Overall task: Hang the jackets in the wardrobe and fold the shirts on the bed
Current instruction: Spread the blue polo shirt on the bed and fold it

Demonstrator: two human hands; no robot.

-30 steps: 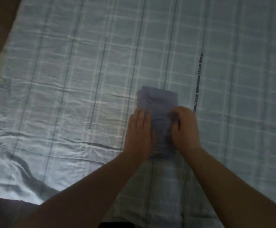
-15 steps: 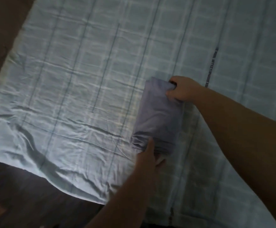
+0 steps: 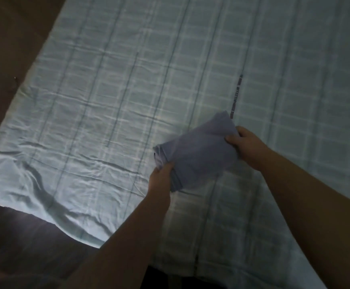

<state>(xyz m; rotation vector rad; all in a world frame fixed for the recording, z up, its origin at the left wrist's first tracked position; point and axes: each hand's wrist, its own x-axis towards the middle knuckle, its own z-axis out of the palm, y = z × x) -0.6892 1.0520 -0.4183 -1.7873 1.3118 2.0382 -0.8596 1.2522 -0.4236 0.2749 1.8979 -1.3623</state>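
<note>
A folded blue-grey shirt (image 3: 197,151) is a compact rectangular bundle, tilted, just above the bed (image 3: 107,101) with its pale checked sheet. My left hand (image 3: 161,178) grips the bundle's near left end, where the stacked folds show. At its far right edge, my right hand (image 3: 247,144) holds the cloth, thumb on top. Both forearms reach in from the bottom of the head view. No jacket or wardrobe is in sight.
The sheet's rumpled corner (image 3: 24,184) hangs over the bed's left front edge. Dark floor (image 3: 13,247) lies at the left and bottom left. A dark printed strip (image 3: 237,94) runs along the sheet beyond the shirt.
Both hands went from pressing the shirt flat to gripping its two ends. The bundle has turned from lengthwise to slanted and appears lifted a little off the sheet.
</note>
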